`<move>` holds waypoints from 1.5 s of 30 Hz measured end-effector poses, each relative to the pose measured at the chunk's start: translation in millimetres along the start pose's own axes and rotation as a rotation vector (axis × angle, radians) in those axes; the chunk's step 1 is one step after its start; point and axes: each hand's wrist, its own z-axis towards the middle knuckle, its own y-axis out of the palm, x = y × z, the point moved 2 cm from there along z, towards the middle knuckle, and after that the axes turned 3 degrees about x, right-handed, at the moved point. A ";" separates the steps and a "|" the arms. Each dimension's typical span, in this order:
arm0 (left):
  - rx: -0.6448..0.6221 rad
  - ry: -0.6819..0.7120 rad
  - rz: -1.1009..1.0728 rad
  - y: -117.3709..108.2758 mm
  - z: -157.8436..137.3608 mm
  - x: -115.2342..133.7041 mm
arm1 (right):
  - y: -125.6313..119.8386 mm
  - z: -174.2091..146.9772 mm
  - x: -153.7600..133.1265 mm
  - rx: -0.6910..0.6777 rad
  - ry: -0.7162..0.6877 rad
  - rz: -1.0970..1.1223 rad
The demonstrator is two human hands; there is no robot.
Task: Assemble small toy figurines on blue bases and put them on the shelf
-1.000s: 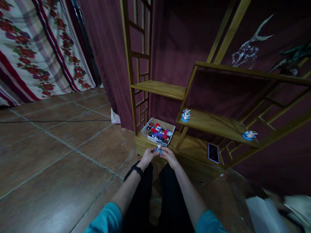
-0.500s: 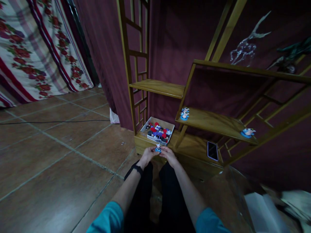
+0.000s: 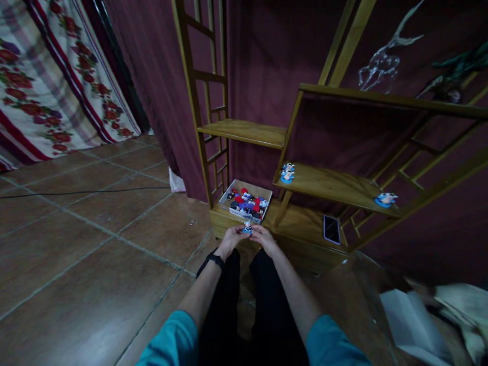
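A small figurine (image 3: pixel 247 227) with a white top, dark middle and blue base stands upright between my two hands. My left hand (image 3: pixel 231 241) pinches its base from the left, and my right hand (image 3: pixel 264 238) grips it from the right. Just beyond my fingers, a shallow white box (image 3: pixel 231 212) holds many small red, purple, black and white pieces. Similar blue-based figurines (image 3: pixel 287 173) stand at the left end of the low shelf (image 3: pixel 331 184). Another figurine (image 3: pixel 385 199) sits at that shelf's right end.
A phone or tablet (image 3: pixel 331 229) lies on the wooden unit's base. Above are a bare-looking shelf (image 3: pixel 244 131), a clear deer ornament (image 3: pixel 381 66) and a dark green ornament (image 3: pixel 453 81). A cable (image 3: pixel 95 191) crosses the tiled floor. A white box-like object (image 3: pixel 412 320) lies at lower right.
The view has shifted slightly, so the shelving appears a little higher and further left. Both hands still hold the figurine in nearly the same place.
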 end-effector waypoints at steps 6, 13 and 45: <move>-0.001 0.009 -0.036 3.6 -1.5 3.6 | -2.1 1.3 2.4 -0.032 -0.012 0.000; 0.038 0.007 -0.039 5.3 -3.5 7.2 | -1.6 1.8 2.6 -0.004 -0.019 -0.023; 0.151 0.212 0.117 8.8 3.2 -6.4 | -2.0 2.4 0.6 0.003 -0.128 -0.073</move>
